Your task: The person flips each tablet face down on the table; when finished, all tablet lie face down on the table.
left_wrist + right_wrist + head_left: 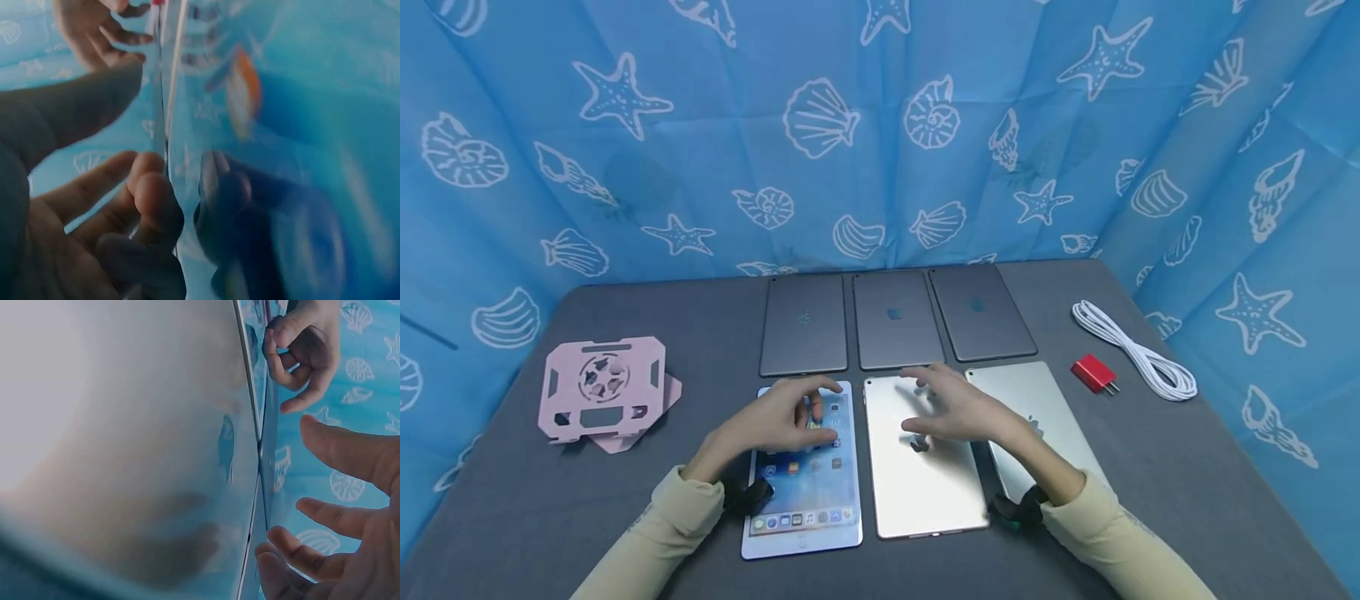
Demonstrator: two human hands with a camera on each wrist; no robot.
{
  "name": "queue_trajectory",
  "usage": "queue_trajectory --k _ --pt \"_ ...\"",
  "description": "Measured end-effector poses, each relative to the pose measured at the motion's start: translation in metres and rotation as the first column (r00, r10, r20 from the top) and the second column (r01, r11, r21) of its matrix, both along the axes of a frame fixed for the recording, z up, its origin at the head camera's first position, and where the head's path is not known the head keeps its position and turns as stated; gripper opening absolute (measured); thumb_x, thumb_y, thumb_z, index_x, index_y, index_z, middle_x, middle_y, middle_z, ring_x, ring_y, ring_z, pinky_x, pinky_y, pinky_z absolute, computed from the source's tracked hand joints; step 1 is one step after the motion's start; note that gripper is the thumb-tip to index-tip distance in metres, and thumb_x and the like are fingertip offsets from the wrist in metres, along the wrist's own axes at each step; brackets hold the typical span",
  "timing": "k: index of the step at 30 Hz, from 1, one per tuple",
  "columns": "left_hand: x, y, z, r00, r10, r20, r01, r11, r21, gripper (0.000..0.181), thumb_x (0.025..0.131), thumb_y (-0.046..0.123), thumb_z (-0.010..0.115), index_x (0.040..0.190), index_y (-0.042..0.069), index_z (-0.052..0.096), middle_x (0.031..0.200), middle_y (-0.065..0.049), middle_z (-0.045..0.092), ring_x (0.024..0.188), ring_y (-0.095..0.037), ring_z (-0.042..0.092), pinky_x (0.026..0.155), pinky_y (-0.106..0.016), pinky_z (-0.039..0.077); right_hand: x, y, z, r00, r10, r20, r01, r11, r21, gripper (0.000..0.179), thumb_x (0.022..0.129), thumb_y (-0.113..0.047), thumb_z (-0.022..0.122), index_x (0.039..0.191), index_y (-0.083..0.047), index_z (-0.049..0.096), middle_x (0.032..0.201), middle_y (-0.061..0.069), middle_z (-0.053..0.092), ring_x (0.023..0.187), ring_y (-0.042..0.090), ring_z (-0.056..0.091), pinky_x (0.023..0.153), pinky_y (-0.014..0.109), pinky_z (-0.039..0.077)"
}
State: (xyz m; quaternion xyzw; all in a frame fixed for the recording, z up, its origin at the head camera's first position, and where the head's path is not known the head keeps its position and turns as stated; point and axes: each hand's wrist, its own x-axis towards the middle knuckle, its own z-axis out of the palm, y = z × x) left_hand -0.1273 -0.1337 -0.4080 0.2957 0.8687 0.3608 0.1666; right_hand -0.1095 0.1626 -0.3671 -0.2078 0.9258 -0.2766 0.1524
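Note:
My left hand [775,419] hovers over a white-framed tablet [802,537] that lies face up with its screen lit. Its fingers are loosely bent and hold nothing; in the left wrist view they reflect in the glossy screen [287,162]. Over the silver back of a second tablet [925,500] is my right hand [955,406], its thumb and fingers spread apart with nothing between them. The right wrist view shows that silver back [156,425] close by. Whether any fingertip touches a tablet, I cannot tell.
Another silver tablet [1026,392] lies face down, partly under my right forearm. Behind stand in a row three dark grey tablets [805,346] [898,342] [988,329], backs up. Pink folding stand [565,367] at left; red charger plug [1093,372] and coiled white cable [1138,354] at right. A blue curtain [880,167] borders the table.

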Motion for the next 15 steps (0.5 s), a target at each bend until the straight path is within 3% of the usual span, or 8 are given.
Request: queue_trajectory --k 6,11,15 --pt "0.001 -0.028 0.005 0.999 0.043 -0.023 -0.043 0.999 -0.029 0.064 0.088 0.028 0.08 0.142 0.005 0.055 0.086 -0.001 0.058 0.056 -0.002 0.048 0.051 -0.019 0.039 -0.004 -0.017 0.0 0.998 0.067 0.02 -0.066 0.997 -0.03 0.072 0.09 -0.027 0.079 0.15 -0.002 0.048 0.128 0.022 0.063 0.113 0.033 0.063 0.095 0.049 0.053" --pt "-0.001 -0.051 0.005 0.997 0.073 -0.032 -0.075 0.996 -0.055 0.068 0.087 0.028 0.081 0.143 0.002 0.053 0.084 0.0 0.057 0.059 -0.002 0.048 0.054 -0.019 0.039 -0.01 -0.032 -0.003 0.988 0.122 0.096 -0.114 0.99 -0.078 0.074 0.091 -0.023 0.078 0.152 -0.001 0.043 0.115 0.016 0.068 0.09 0.019 0.067 0.077 0.03 0.054" --pt "-0.001 -0.066 0.003 0.995 0.091 -0.039 -0.094 0.993 -0.077 0.068 0.086 0.03 0.082 0.141 0.001 0.054 0.082 0.001 0.055 0.062 -0.002 0.048 0.056 -0.019 0.04 -0.012 -0.044 -0.004 0.978 0.135 0.157 -0.12 0.987 -0.103 0.075 0.091 -0.021 0.078 0.153 0.0 0.042 0.11 0.014 0.068 0.086 0.016 0.069 0.071 0.026 0.055"
